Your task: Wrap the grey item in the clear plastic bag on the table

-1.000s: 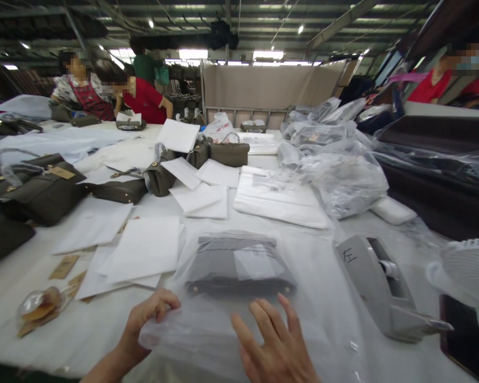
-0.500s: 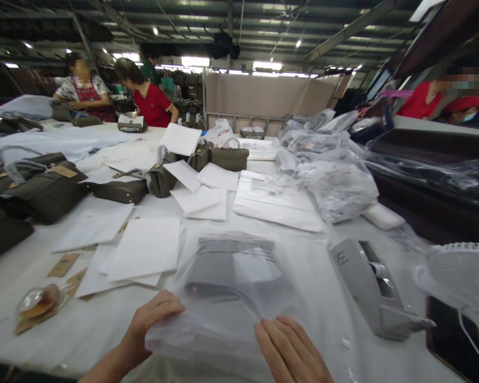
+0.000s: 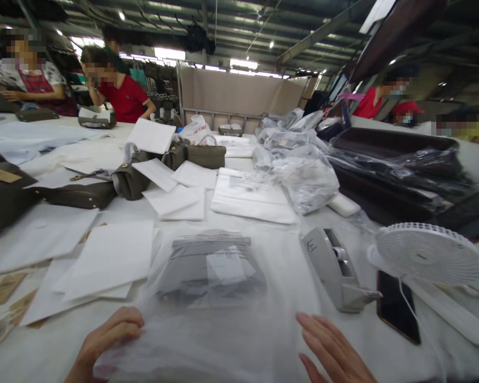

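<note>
Frosted bag: the translucent, frosted plastic bag (image 3: 207, 340) lies in front of the person, its slack near part stretched between the hands.
Dark handbag: the dark, structured handbag (image 3: 179, 274) sits inside, in the far part of the film, blurred by it; a white rectangular sheet (image 3: 225, 265) shows over its right side, whether inside or outside the film I cannot tell.
Left hand: the left hand (image 3: 114, 332) has its fingers together, clamped on the film's left edge; a hard pull here could crease or tear thin plastic.
Right hand: the right hand (image 3: 329, 346) is spread, thumb apart from the fingers, beside the film's right side; contact is unclear. With one side unheld, the film could skew or trap air.
Tape dispenser: the grey, hard-bodied tape dispenser (image 3: 317, 260) stands near on the right; a wide sweep could knock it toward the flat black phone (image 3: 397, 306).
Foam sheets: the thin white foam sheets (image 3: 115, 255) lie just left; dragged film could shift them.
White fan: the round white fan (image 3: 427, 255), if running, could flutter loose film; its blades are too blurred to tell.
</note>
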